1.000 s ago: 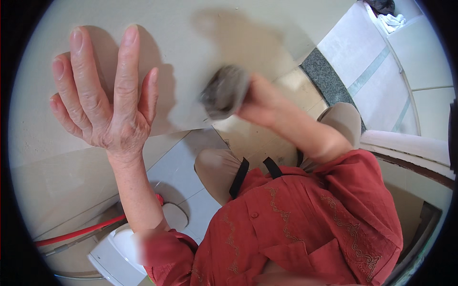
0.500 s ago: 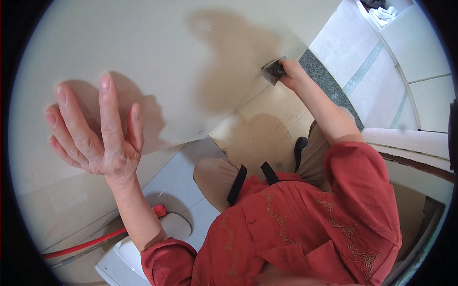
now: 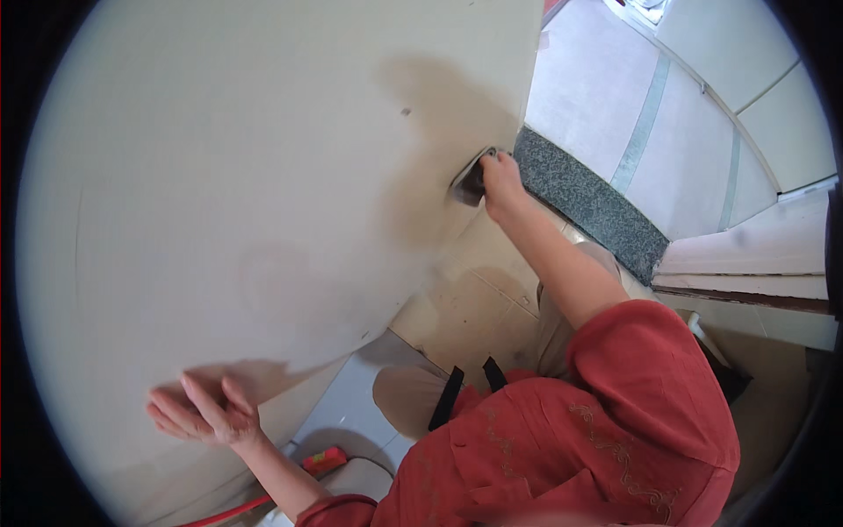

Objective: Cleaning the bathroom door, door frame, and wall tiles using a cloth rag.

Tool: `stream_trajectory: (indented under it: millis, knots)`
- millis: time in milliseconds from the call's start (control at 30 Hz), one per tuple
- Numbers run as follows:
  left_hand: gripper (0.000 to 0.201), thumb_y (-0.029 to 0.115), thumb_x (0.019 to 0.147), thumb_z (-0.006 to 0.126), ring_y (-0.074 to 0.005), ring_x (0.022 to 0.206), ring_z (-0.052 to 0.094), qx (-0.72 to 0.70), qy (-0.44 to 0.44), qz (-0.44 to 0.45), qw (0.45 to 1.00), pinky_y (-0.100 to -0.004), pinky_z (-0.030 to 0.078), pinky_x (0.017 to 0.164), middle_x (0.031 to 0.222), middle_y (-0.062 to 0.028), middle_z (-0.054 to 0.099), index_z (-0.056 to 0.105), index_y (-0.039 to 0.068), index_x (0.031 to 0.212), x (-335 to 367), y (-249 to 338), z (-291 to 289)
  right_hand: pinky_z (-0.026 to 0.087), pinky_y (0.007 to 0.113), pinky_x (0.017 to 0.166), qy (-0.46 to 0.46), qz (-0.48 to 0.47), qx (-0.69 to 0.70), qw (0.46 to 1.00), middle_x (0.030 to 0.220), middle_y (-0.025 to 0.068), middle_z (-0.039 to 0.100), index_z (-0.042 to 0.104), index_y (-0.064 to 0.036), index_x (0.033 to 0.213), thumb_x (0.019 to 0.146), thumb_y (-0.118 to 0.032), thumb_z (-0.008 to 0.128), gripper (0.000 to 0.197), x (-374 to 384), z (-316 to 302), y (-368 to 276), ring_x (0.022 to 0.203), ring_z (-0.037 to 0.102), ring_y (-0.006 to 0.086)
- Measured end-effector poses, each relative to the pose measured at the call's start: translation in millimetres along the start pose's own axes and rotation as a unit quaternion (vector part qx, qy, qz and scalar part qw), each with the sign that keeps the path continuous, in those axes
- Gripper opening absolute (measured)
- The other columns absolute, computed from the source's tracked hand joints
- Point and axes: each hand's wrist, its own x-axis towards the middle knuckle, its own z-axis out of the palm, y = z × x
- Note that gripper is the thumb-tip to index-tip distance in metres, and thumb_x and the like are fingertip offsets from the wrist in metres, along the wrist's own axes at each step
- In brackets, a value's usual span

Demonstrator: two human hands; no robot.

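Observation:
My right hand [image 3: 499,180] is stretched out low against the cream wall [image 3: 263,176], shut on a grey sanding pad [image 3: 470,180] pressed to the wall near its right edge. My left hand [image 3: 206,411] rests flat on the same wall at the lower left, fingers spread, holding nothing. My red sleeves and shirt [image 3: 597,439] fill the lower right.
A dark granite threshold [image 3: 588,206] lies just right of the pad, with pale tiled floor [image 3: 632,105] beyond. Beige floor tiles [image 3: 465,307] lie below the wall. A red hose [image 3: 228,509] and a red object [image 3: 323,458] sit near my left arm. A doorframe [image 3: 746,272] is at right.
My right hand has slid the pad down and to the right along the wall. My left hand has dropped lower on the wall as the view shifted.

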Motion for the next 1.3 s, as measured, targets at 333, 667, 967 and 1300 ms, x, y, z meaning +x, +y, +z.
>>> stream_trajectory:
  millis: [333, 667, 967, 1300]
  knots:
    - [0.063, 0.033, 0.094, 0.056, -0.0468, 0.143, 0.006, -0.030, -0.121, 0.044, 0.991, -0.0628, 0.005, 0.111, 0.154, -0.0308, 0.009, 0.034, 0.003, 0.145, 2, 6, -18, 0.031, 0.041, 0.110, -0.061, -0.280, -0.301, 0.910, 0.142, 0.0280, 0.037, 0.027, 0.0054, 0.143, 0.089, -0.005, 0.053, 0.060, -95, 5, 11, 0.133, 0.037, 0.0398]
    - [0.068, 0.030, 0.088, 0.061, -0.0550, 0.139, 0.010, -0.063, -0.344, 0.034, 0.936, -0.0656, 0.014, 0.109, 0.152, -0.0351, 0.010, 0.035, 0.005, 0.146, 27, -5, -83, 0.046, 0.031, 0.086, -0.198, 0.209, -0.250, 0.925, 0.107, 0.0159, 0.059, 0.036, -0.0033, 0.143, 0.091, -0.007, 0.052, 0.054, -216, -81, -37, 0.092, 0.057, 0.0202]
    - [0.079, 0.022, 0.083, 0.064, -0.0523, 0.138, 0.021, -0.262, -0.422, -0.065, 0.865, -0.0608, 0.024, 0.109, 0.151, -0.0328, 0.016, 0.023, 0.012, 0.149, 171, -43, -162, 0.045, 0.023, 0.079, -0.140, 0.002, -0.192, 0.971, 0.103, 0.0029, 0.057, 0.043, -0.0028, 0.139, 0.092, -0.009, 0.054, 0.049, -267, -87, -152, 0.089, 0.053, 0.0092]
    - [0.075, 0.008, 0.087, 0.057, -0.0495, 0.140, 0.018, -0.210, -0.149, -0.188, 0.948, -0.0550, 0.024, 0.111, 0.152, -0.0326, 0.016, 0.018, 0.005, 0.151, 325, -126, -288, 0.046, 0.030, 0.090, -0.211, 0.010, -0.121, 0.970, 0.111, 0.0118, 0.061, 0.052, 0.0011, 0.129, 0.088, -0.010, 0.056, 0.043, -258, -33, -327, 0.101, 0.058, 0.0186]
